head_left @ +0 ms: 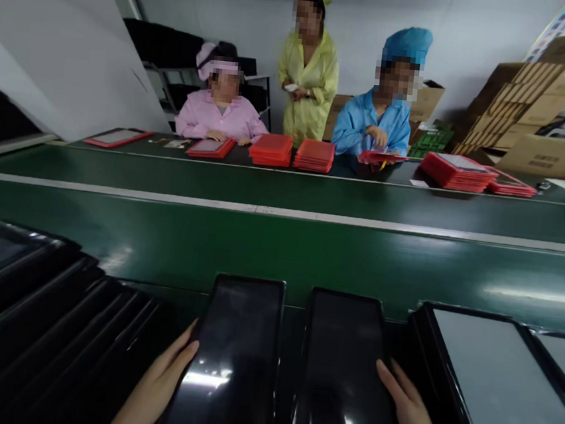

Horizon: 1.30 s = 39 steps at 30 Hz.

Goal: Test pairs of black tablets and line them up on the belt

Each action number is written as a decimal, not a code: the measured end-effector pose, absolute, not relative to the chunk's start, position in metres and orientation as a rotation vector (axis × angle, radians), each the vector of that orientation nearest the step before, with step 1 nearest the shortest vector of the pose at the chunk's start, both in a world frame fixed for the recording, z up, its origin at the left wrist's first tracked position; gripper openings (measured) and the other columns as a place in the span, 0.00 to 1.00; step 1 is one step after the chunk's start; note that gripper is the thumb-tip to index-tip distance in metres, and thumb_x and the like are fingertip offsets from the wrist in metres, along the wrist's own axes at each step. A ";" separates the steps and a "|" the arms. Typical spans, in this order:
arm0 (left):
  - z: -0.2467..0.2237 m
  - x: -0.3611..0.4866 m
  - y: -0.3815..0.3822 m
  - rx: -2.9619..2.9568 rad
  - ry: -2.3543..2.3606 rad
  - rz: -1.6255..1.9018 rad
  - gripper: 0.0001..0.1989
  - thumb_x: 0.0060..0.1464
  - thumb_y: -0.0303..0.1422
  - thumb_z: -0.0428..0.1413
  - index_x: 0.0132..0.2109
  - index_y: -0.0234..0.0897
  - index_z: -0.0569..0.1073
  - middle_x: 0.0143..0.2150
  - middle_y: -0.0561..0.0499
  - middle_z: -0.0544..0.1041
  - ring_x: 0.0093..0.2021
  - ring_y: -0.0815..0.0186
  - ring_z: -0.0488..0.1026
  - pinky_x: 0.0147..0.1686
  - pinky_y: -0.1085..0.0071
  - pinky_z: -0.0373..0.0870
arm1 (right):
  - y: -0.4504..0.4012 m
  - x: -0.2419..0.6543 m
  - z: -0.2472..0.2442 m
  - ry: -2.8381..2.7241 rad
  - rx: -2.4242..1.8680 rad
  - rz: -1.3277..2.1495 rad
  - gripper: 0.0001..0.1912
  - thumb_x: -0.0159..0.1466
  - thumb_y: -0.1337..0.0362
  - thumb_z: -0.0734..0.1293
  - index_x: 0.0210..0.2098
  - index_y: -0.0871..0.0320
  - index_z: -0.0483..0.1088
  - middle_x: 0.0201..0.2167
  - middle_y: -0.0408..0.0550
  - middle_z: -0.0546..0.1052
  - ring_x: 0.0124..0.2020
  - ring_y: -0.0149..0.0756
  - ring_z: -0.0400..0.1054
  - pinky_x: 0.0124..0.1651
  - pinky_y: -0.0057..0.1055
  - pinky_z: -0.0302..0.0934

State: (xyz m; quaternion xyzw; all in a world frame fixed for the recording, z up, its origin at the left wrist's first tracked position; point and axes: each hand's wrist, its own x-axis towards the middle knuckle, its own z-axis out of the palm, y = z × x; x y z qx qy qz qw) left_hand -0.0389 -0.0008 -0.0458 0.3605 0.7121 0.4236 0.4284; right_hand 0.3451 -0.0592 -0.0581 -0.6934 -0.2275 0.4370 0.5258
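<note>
Green conveyor surface crosses the view, with people in pink, yellow and blue beyond it at 11, 12 and 1 o'clock. Nearer, past stacked black panels at 8 o'clock, the left hand's fingers clasp the left edge of one glossy tablet near 7 o'clock, and the right hand's fingers clasp the right edge of another tablet near 5 o'clock, beside pale-faced tablets at 4 o'clock.
</note>
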 end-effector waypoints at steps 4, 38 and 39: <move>-0.058 -0.036 0.001 1.548 1.948 1.083 0.27 0.57 0.52 0.56 0.58 0.44 0.81 0.72 0.37 0.70 0.77 0.37 0.58 0.74 0.36 0.52 | -0.056 0.354 -0.054 -0.879 -1.805 0.700 0.34 0.56 0.37 0.75 0.55 0.51 0.80 0.57 0.55 0.82 0.64 0.61 0.73 0.65 0.53 0.69; -0.027 0.080 0.104 2.334 1.684 0.346 0.28 0.60 0.38 0.53 0.63 0.32 0.78 0.55 0.36 0.85 0.57 0.44 0.80 0.60 0.45 0.75 | -0.030 0.342 -0.084 -1.204 -1.800 0.286 0.32 0.74 0.43 0.62 0.71 0.50 0.63 0.64 0.56 0.78 0.65 0.53 0.74 0.60 0.52 0.74; -0.027 0.080 0.104 2.331 1.686 0.346 0.27 0.60 0.37 0.53 0.63 0.32 0.79 0.54 0.36 0.85 0.57 0.44 0.80 0.60 0.46 0.75 | -0.029 0.342 -0.084 -1.205 -1.804 0.297 0.32 0.74 0.43 0.62 0.71 0.50 0.64 0.64 0.56 0.78 0.65 0.53 0.73 0.60 0.52 0.73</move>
